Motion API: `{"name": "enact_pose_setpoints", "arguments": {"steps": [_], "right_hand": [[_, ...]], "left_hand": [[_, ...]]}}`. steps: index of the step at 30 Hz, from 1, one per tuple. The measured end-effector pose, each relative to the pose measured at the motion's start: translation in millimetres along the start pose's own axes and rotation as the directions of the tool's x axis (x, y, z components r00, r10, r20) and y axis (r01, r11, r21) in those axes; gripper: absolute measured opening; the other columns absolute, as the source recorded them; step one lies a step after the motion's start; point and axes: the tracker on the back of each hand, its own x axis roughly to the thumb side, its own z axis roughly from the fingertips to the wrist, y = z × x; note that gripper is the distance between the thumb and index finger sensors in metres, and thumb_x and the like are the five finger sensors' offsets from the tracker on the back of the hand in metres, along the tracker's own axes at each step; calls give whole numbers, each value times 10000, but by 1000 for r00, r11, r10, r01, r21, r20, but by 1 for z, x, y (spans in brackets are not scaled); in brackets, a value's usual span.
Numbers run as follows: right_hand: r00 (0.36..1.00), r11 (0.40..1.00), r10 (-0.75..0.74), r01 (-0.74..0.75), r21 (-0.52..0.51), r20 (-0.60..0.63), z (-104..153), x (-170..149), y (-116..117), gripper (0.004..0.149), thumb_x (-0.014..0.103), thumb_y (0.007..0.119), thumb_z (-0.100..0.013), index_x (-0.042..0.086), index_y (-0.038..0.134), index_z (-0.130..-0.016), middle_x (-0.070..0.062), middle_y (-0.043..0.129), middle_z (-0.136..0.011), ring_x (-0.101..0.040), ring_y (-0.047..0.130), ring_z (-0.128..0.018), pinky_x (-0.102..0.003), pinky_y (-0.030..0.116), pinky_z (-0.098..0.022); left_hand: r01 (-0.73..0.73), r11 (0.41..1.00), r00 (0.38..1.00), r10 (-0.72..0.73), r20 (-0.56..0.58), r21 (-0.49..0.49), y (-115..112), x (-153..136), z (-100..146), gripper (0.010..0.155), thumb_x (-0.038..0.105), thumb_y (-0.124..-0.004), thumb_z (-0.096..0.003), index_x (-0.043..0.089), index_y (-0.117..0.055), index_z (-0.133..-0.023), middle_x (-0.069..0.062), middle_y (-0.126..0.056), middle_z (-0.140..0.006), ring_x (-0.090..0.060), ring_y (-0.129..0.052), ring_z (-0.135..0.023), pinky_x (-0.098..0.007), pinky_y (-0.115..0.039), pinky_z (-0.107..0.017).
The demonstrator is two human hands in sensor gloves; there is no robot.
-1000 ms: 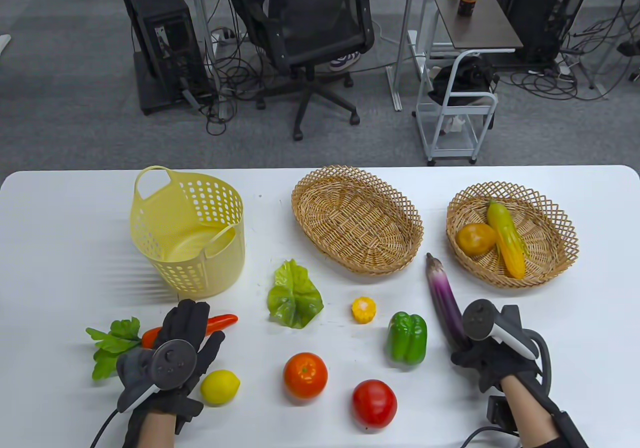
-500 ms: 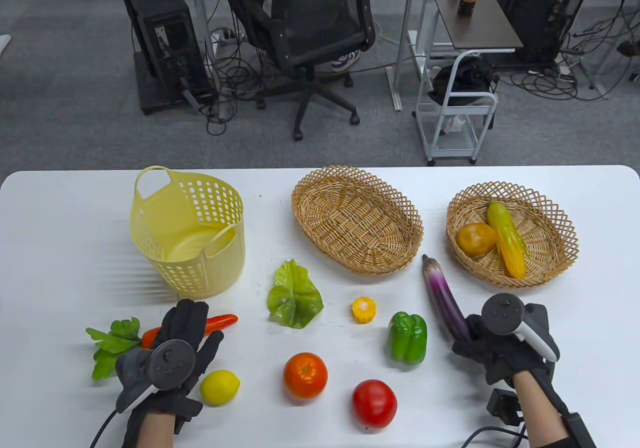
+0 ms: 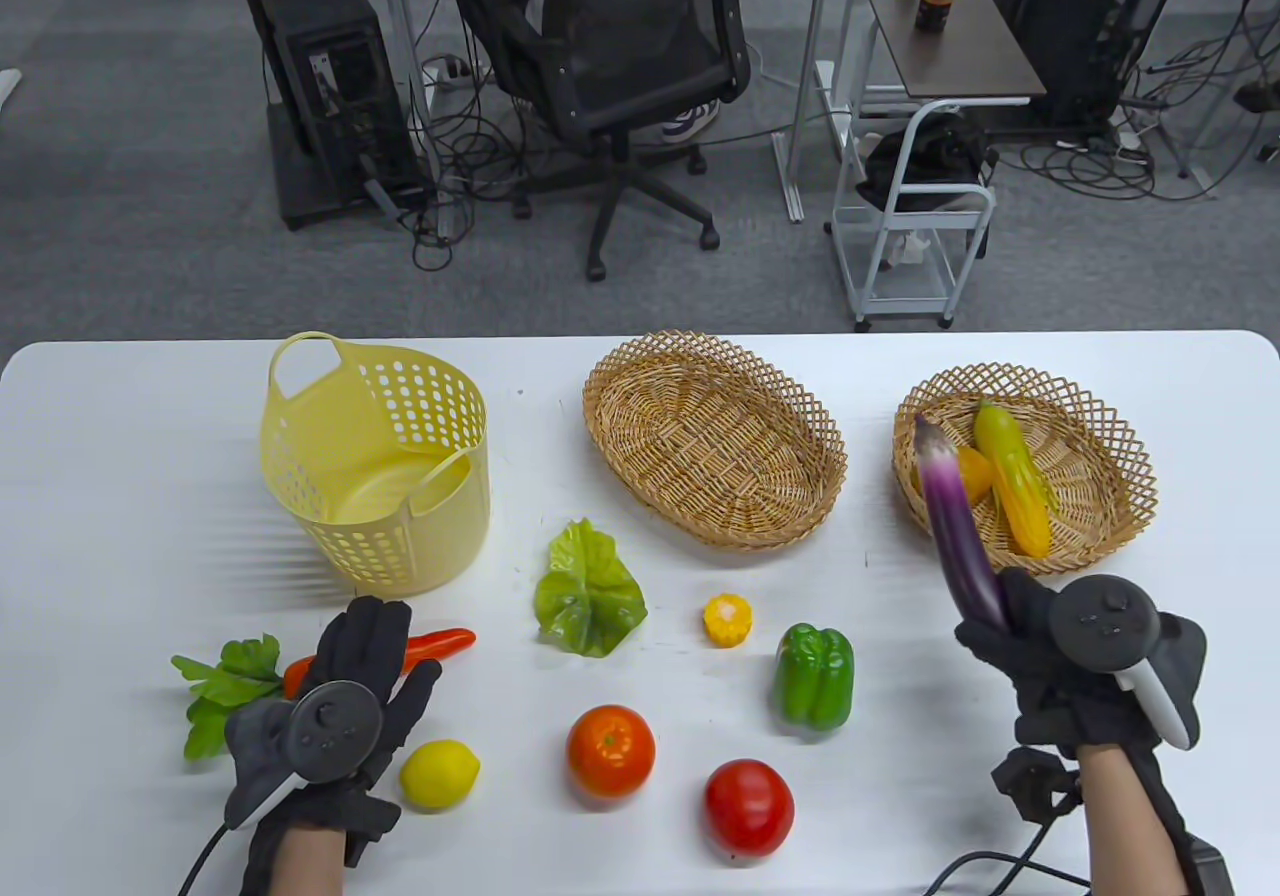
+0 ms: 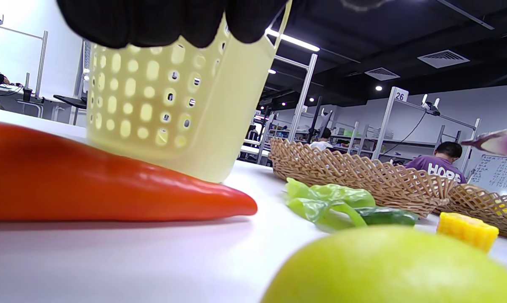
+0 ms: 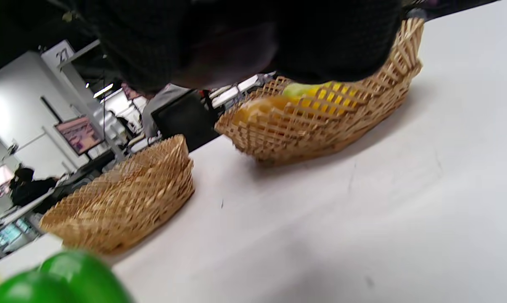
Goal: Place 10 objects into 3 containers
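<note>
Right hand (image 3: 1075, 671) grips eggplant (image 3: 958, 524), tip over round basket (image 3: 1120, 441) rim | left hand (image 3: 335, 711) flat, fingers spread on carrot (image 3: 440, 643)

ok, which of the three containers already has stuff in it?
The round wicker basket on the right: it holds a corn cob and an orange fruit. The oval wicker basket and yellow plastic basket look empty.

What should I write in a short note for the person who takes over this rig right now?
Right hand holds the long purple eggplant raised near the round wicker basket, which contains a yellow corn cob and an orange fruit.
Left hand rests on the orange carrot, not clearly gripping it.
Oval wicker basket and yellow plastic basket hold nothing.
Done: two. Left: eight.
</note>
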Motion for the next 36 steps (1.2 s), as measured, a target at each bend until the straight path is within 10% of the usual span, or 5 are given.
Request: {"name": "enact_pose_setpoints", "arguments": {"steps": [7, 14, 25, 32, 36], "right_hand": [[973, 990, -23, -9, -140, -231, -39, -20, -26, 719, 387, 791, -555, 142, 419, -1119, -160, 595, -1062, -369, 684, -873, -512, 653, -675], [847, 945, -324, 312, -98, -421, -73, -60, -25, 689, 374, 742, -590, 148, 371, -1124, -156, 546, -1080, -375, 648, -895, -514, 629, -697], [786, 925, -372, 359, -125, -494, -87, -93, -4, 716, 434, 688, -614, 154, 284, -1134, -170, 461, -1109, -381, 691, -847, -427, 698, -597], [868, 973, -230, 219, -78, -439, -73, -69, -19, 835, 505, 645, -607, 140, 100, -1124, -205, 71, -1184, -505, 170, -1071, -661, 248, -784], [956, 998, -47, 33, -55, -290, -56, -22, -24, 837, 521, 653, -592, 89, 188, -1138, -271, 182, -1174, -551, 302, -1026, -653, 393, -747]], "left_hand": [[-28, 999, 1000, 28, 0, -17, 1, -5, 0, 664, 531, -527, -626, 110, -529, -1138, -255, -522, -1171, -553, -586, -1031, -637, -634, -665], [-23, 1000, 1000, 23, -11, -17, 2, -6, 0, 664, 528, -529, -627, 104, -530, -1138, -265, -520, -1169, -561, -582, -1027, -639, -634, -663], [11, 998, 1000, -13, -24, -60, -1, -7, -1, 662, 526, -527, -626, 103, -543, -1136, -263, -539, -1165, -565, -587, -1026, -644, -627, -664], [-12, 998, 1000, 11, -17, -68, -1, -7, -2, 660, 526, -525, -628, 105, -542, -1137, -264, -538, -1166, -565, -586, -1027, -646, -620, -668], [-25, 997, 1000, 25, -5, -69, -1, -6, -1, 664, 531, -522, -628, 108, -537, -1139, -260, -537, -1168, -561, -582, -1031, -645, -619, -671]]}}
